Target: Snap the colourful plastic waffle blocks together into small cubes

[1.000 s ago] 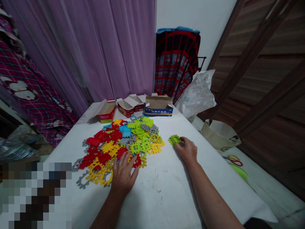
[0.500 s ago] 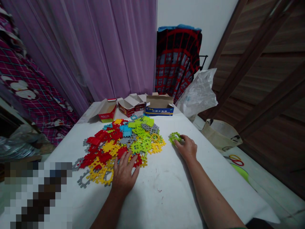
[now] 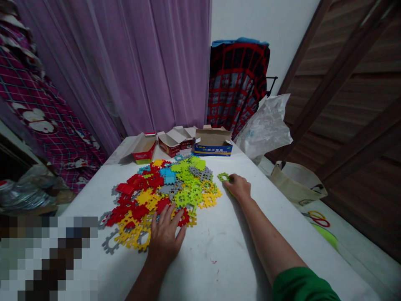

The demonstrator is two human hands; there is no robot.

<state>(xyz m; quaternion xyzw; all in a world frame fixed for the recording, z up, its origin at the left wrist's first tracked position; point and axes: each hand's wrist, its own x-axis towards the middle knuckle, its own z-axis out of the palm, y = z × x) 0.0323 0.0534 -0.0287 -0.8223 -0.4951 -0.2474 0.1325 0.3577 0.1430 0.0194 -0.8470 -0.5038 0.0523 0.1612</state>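
A heap of flat plastic interlocking pieces (image 3: 163, 192), red, yellow, green, blue and grey, is spread over the white table (image 3: 219, 251). My left hand (image 3: 166, 236) lies flat with fingers spread on the near edge of the heap, touching red and yellow pieces. My right hand (image 3: 239, 187) reaches forward to the right of the heap, its fingers curled on a green piece (image 3: 223, 177) that pokes out at its fingertips.
Several open cardboard boxes (image 3: 213, 142) stand in a row at the table's far edge. A crumpled plastic bag (image 3: 266, 125) sits at the far right corner, with a tote bag (image 3: 297, 184) on the floor beyond it. Purple curtains hang behind.
My right hand has slid forward and slightly left with the green piece, closer to the heap. The left hand stays on the pile. The camera has tilted a little.
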